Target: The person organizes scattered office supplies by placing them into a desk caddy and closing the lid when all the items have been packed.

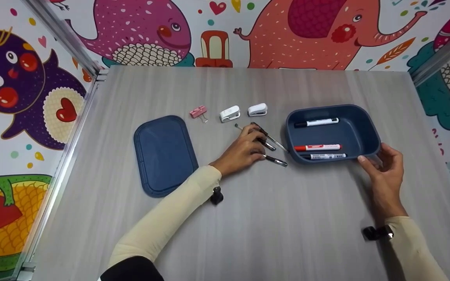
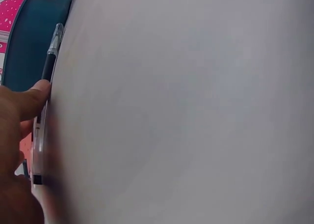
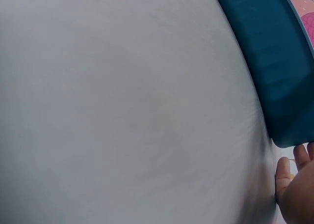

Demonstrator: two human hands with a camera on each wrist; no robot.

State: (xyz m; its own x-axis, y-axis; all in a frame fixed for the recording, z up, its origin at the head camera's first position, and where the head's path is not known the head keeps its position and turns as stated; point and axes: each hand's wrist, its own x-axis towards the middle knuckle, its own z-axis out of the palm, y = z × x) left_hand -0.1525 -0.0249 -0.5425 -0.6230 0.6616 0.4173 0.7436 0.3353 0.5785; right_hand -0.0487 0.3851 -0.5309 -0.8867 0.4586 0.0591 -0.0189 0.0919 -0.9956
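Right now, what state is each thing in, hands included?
Box: upright, open
Markers: three, lying in the box, seemingly capped
Lid: off, flat on the table
Pens: beside the box, caps unclear
Clip: on the table, clamping nothing
Staplers: two, standing apart
Left hand: pinching a pen
Right hand: holding the box's corner

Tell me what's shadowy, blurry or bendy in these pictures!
Head view: fairly sharp, dark shadow on the grey wood-grain table beside the cream fabric right sleeve; left wrist view: table blurry, its edge curved, shadow beside the black-and-clear plastic pen; right wrist view: table blurry and curved again, shadow below the dark-blue rectangular plastic box.
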